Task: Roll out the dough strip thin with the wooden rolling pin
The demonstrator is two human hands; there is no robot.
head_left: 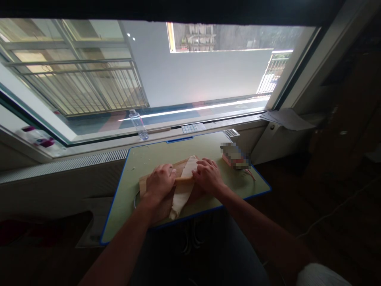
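A wooden rolling pin (183, 180) lies crosswise over a long, pale sheet of dough (181, 196). My left hand (161, 179) is closed round the pin's left end, and my right hand (207, 173) grips its right end. Only the pin's middle shows between them. The dough runs from beyond the pin toward me, its near end narrow and uneven. Beneath it is a wooden board (143, 185), partly covered by my hands and forearms.
The board rests on a small pale-green table (119, 216) with a blue rim. A blurred-out item (236, 155) lies at the table's right. A clear bottle (138, 125) stands on the windowsill behind. Papers (284, 118) lie at the right, and dough crumbs dot the table's left.
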